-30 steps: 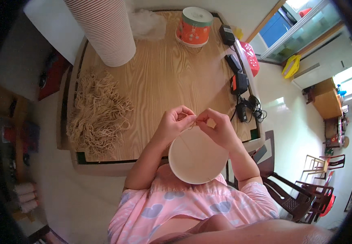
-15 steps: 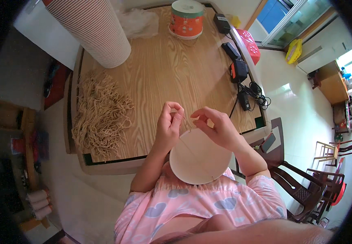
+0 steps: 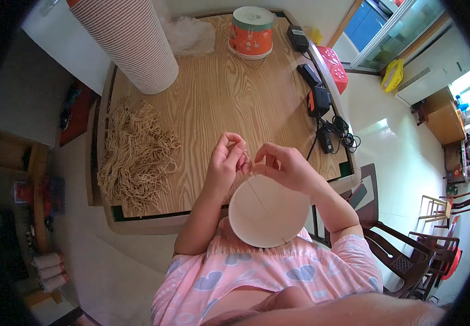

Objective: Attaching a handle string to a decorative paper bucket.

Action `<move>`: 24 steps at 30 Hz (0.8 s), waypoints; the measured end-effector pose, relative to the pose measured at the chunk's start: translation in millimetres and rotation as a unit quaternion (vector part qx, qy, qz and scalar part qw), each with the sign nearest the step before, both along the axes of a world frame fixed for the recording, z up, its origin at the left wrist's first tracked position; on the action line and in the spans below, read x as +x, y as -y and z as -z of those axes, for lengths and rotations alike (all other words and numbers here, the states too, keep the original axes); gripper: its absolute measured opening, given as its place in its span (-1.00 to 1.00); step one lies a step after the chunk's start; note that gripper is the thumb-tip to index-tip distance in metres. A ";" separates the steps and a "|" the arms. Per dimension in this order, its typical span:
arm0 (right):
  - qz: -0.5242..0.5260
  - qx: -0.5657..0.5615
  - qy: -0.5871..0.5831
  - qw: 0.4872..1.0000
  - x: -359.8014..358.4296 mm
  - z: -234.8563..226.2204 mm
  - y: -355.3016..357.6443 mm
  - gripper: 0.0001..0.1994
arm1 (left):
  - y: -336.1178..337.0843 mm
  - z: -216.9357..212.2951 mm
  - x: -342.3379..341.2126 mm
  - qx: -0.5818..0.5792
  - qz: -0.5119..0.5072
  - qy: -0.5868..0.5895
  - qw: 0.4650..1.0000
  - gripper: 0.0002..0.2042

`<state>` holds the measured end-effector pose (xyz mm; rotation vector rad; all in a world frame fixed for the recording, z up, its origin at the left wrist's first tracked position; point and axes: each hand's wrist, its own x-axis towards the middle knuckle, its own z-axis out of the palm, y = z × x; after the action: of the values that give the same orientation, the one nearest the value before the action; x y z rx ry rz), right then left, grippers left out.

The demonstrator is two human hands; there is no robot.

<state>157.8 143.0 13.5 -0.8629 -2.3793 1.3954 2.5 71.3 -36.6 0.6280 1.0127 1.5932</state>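
A round, white, open-topped paper tub sits in the person's lap, just off the near edge of the wood-grain table, with its mouth tipped up toward the view. Both bare hands meet above the rim on the table side. The left hand is nearly closed, fingers curled and thumb against the forefinger, with a thin beige cord at its fingertips. The right hand pinches thumb and forefinger together on the cord, close to the tub's rim, its other fingers loosely bent. A short brownish bit of cord shows at the opposite side of the tub; a fine line also runs down inside, whether cord or seam cannot be told.

A loose heap of beige twisted cords lies along the table's left edge, reaching toward the near left corner. A tall, leaning stack of white paper tubs rises from the far left corner. At the far edge are a crumpled clear plastic bag and an orange-and-green printed tub, upside down. Black power adapters and tangled black cables line the right edge.
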 end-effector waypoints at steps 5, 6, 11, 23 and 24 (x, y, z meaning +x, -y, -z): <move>0.013 0.034 0.019 0.999 3.4 3.9 3.2 -0.83 | -1.5 -0.2 -6.5 -0.018 0.091 0.164 0.982 -0.90; 0.005 0.063 -0.010 0.998 3.9 7.6 3.1 -0.83 | -1.3 -0.4 -5.2 -0.031 0.073 0.134 0.988 -0.90; -0.012 0.098 -0.054 0.994 5.0 10.4 5.6 -0.86 | -2.9 -4.8 0.1 -0.056 0.037 0.087 0.994 -0.91; -0.048 0.289 -0.028 0.956 7.6 10.8 11.9 -0.85 | 1.5 -4.9 -2.8 -0.060 0.015 0.024 0.998 -0.90; -0.048 0.290 -0.029 0.955 6.8 10.9 11.8 -0.85 | 1.7 -2.9 -2.8 -0.050 0.031 0.017 0.998 -0.91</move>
<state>164.6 131.2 2.6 -0.5393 -2.5909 0.6561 -0.3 69.6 -33.7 0.5571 1.0312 1.4842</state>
